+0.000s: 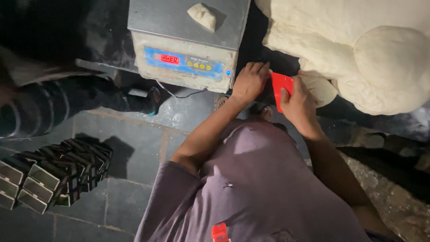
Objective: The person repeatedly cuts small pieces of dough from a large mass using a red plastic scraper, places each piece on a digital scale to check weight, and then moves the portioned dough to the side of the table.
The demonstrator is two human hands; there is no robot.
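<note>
Beside the big dough mass [358,58], the right hand [298,105] grips a red scraper [281,87].
Its fingers close around the scraper's near edge, blade touching the dough at right. Left hand [249,83] rests just left of it, fingers curled together, holding nothing visible. Farther left, a small dough piece [203,16] sits on a digital scale [183,45]; stacked metal tins [53,175] lie near left on the floor.

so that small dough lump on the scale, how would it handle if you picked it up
The small dough lump looks soft and creased, so it would probably sag and dent under fingers. Likely tacky rather than slippery. Its irregular shape sits flat on the scale, so it is unlikely to roll.
</note>
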